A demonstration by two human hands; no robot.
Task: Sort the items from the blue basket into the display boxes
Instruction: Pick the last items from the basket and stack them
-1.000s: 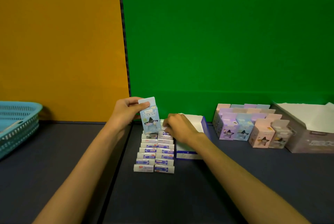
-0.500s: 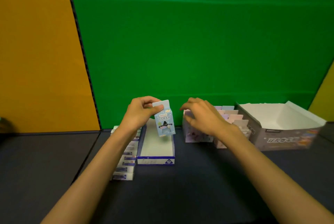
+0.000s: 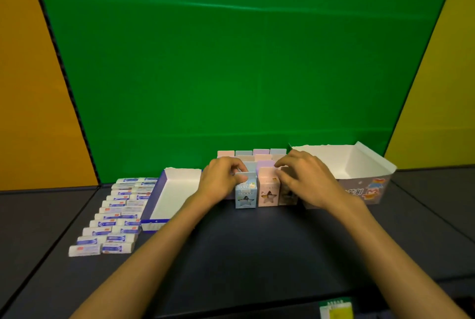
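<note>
The pale blue carton (image 3: 246,194) stands upright on the dark desk (image 3: 257,254) at the front left of the pastel cartons (image 3: 259,158) — the left hand (image 3: 221,179) pinches its top, the right hand (image 3: 305,179) rests with curled fingers on the pink carton (image 3: 268,194) beside it — between the blue-edged display box (image 3: 177,190) and the larger white one (image 3: 359,172).

The right hand (image 3: 305,179) covers most of a brownish carton (image 3: 285,194), print on the cartons is too blurred to read, and a green-and-yellow object (image 3: 336,309) is cut off by the bottom edge.
</note>
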